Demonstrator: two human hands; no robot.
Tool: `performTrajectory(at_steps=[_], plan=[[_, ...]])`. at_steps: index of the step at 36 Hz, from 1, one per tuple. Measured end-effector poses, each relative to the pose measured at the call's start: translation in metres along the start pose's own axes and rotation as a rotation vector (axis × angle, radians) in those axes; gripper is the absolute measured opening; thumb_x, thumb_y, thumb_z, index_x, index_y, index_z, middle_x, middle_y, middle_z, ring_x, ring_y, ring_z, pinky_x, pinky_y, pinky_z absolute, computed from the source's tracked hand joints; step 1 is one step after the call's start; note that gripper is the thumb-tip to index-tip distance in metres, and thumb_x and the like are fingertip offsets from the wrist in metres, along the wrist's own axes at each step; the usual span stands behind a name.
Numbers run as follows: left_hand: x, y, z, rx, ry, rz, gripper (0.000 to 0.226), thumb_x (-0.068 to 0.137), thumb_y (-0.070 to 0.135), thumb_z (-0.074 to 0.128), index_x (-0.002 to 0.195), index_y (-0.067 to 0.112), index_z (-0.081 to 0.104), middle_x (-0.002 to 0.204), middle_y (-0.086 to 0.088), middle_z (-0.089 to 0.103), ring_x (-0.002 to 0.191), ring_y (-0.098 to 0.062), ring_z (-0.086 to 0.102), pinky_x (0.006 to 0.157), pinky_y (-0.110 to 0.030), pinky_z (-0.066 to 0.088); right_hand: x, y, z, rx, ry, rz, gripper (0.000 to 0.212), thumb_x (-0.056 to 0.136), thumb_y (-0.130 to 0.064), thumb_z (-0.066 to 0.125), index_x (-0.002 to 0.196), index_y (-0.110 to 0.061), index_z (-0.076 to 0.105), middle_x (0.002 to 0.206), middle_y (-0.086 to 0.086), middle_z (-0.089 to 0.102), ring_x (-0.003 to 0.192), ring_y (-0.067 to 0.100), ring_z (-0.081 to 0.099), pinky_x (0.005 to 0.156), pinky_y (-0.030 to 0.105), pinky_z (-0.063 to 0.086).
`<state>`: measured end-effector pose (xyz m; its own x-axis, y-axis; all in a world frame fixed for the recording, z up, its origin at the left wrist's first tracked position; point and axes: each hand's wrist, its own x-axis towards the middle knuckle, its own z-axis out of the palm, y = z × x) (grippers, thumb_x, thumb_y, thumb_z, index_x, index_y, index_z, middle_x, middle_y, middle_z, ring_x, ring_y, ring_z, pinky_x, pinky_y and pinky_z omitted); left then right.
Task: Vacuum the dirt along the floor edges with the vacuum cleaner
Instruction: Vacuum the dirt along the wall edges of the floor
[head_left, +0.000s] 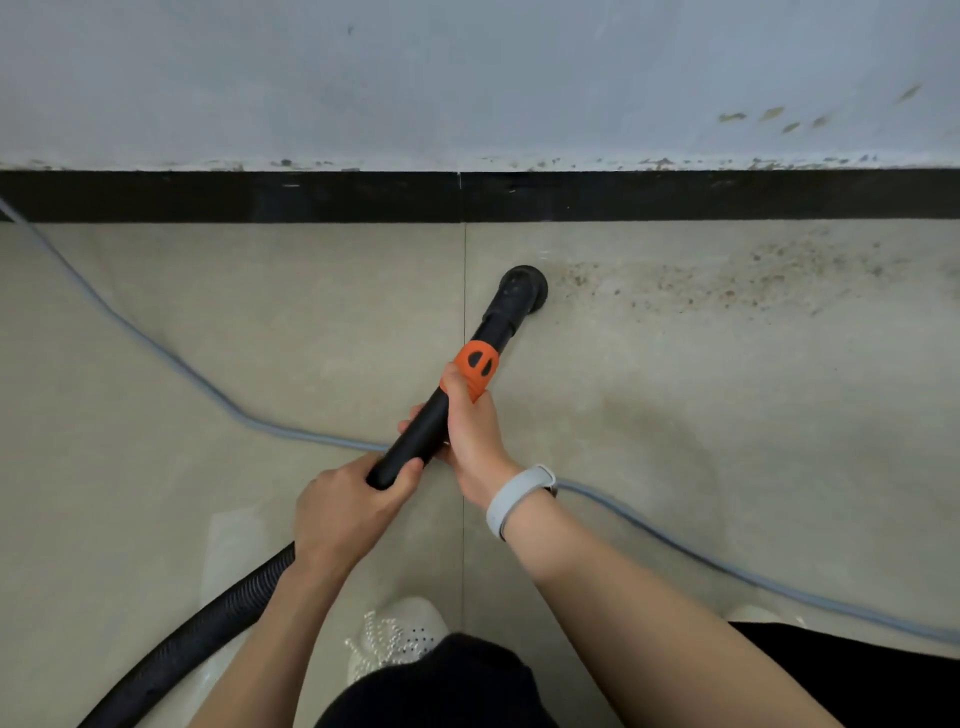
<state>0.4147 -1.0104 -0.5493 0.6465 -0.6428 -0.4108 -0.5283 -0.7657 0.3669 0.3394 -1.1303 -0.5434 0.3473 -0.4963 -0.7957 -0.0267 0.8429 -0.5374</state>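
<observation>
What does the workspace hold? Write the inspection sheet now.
Surface: beige tiled floor, a grout line running through it.
Job's things: black vacuum wand, round nozzle on the floor; dirt lies to its right.
Clutter: nothing seen.
Grippers: left hand grips the wand's lower end; right hand grips it near the orange collar.
Cables: grey cable crosses the floor; ribbed black hose trails lower left.
Surroundings: black skirting under a scuffed wall.
</observation>
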Motion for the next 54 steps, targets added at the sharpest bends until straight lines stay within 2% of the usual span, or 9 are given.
performTrajectory(at_steps=[4, 8, 20, 29, 34, 39, 43, 47, 54], plan=[[0.001, 0.011, 0.005, 0.025, -0.011, 0.006, 0.045, 0.081, 0.064, 0.05, 0.063, 0.023, 0.054, 0.059, 0.002, 0.059, 0.071, -0.027, 0.061, 0.06, -0.032, 0.041, 0.002, -0.005, -0.007, -0.005, 0.036, -0.03, 0.024, 0.098, -0.035, 0.047, 0.086, -0.016, 0.043, 0.072, 0.012, 0.058, 0.063, 0.029, 0.064, 0.066, 0.036, 0.056], [0.017, 0.023, 0.001, -0.008, -0.02, 0.024, 0.056, 0.073, 0.073, 0.04, 0.063, 0.02, 0.054, 0.058, 0.0, 0.06, 0.067, -0.026, 0.059, 0.056, -0.032, 0.036, 0.009, -0.024, -0.006, -0.002, 0.045, -0.03, 0.024, 0.098, -0.036, 0.048, 0.087, -0.015, 0.045, 0.072, 0.012, 0.058, 0.065, 0.029, 0.063, 0.064, 0.034, 0.056], [0.039, 0.051, -0.003, -0.048, -0.059, 0.101, 0.05, 0.088, 0.056, 0.052, 0.057, 0.017, 0.05, 0.051, 0.0, 0.051, 0.057, -0.023, 0.054, 0.049, -0.029, 0.032, 0.024, -0.057, -0.016, 0.064, 0.13, -0.079, 0.019, 0.095, -0.027, 0.054, 0.088, -0.01, 0.049, 0.073, 0.009, 0.056, 0.069, 0.025, 0.062, 0.063, 0.033, 0.058], [0.025, 0.051, 0.014, 0.011, -0.176, 0.221, 0.062, 0.058, 0.077, 0.027, 0.055, 0.017, 0.044, 0.049, 0.002, 0.049, 0.056, -0.02, 0.051, 0.049, -0.029, 0.031, 0.007, -0.032, -0.048, 0.166, 0.29, -0.165, 0.014, 0.092, -0.015, 0.049, 0.079, -0.009, 0.046, 0.065, 0.01, 0.051, 0.049, 0.019, 0.059, 0.063, 0.037, 0.058], [0.024, 0.053, 0.015, 0.041, -0.153, 0.242, 0.058, 0.061, 0.075, 0.028, 0.054, 0.018, 0.041, 0.048, 0.002, 0.046, 0.053, -0.017, 0.048, 0.047, -0.029, 0.029, 0.009, -0.032, -0.046, 0.155, 0.324, -0.171, 0.011, 0.089, -0.016, 0.047, 0.081, -0.01, 0.043, 0.061, 0.01, 0.05, 0.048, 0.024, 0.057, 0.061, 0.037, 0.054], [0.022, 0.036, 0.016, 0.068, -0.084, 0.21, 0.062, 0.058, 0.078, 0.022, 0.056, 0.02, 0.042, 0.051, 0.002, 0.051, 0.059, -0.022, 0.055, 0.051, -0.03, 0.031, 0.013, -0.026, -0.036, 0.114, 0.268, -0.147, 0.008, 0.091, -0.016, 0.048, 0.086, -0.01, 0.045, 0.065, 0.01, 0.052, 0.053, 0.023, 0.058, 0.063, 0.039, 0.057], [0.021, 0.02, 0.013, 0.035, -0.034, 0.117, 0.054, 0.073, 0.073, 0.037, 0.061, 0.022, 0.049, 0.054, 0.003, 0.056, 0.065, -0.025, 0.059, 0.054, -0.031, 0.034, 0.023, -0.025, -0.014, 0.042, 0.162, -0.089, 0.007, 0.089, -0.015, 0.049, 0.092, -0.01, 0.045, 0.062, 0.008, 0.051, 0.05, 0.021, 0.057, 0.066, 0.044, 0.058], [0.022, 0.011, 0.005, 0.011, 0.033, 0.062, 0.063, 0.06, 0.077, 0.024, 0.061, 0.021, 0.052, 0.055, 0.0, 0.058, 0.063, -0.025, 0.058, 0.054, -0.032, 0.036, 0.03, -0.026, 0.004, 0.049, 0.074, -0.038, 0.017, 0.087, -0.016, 0.051, 0.101, -0.011, 0.042, 0.06, 0.005, 0.05, 0.043, 0.018, 0.056, 0.066, 0.044, 0.059], [0.003, -0.006, 0.004, 0.09, -0.03, 0.114, 0.055, 0.057, 0.077, 0.023, 0.056, 0.027, 0.046, 0.052, 0.003, 0.055, 0.062, -0.025, 0.057, 0.054, -0.031, 0.036, 0.002, -0.001, -0.005, 0.12, 0.115, -0.049, 0.016, 0.091, -0.009, 0.047, 0.076, -0.011, 0.044, 0.059, 0.009, 0.049, 0.053, 0.025, 0.057, 0.069, 0.045, 0.055]])
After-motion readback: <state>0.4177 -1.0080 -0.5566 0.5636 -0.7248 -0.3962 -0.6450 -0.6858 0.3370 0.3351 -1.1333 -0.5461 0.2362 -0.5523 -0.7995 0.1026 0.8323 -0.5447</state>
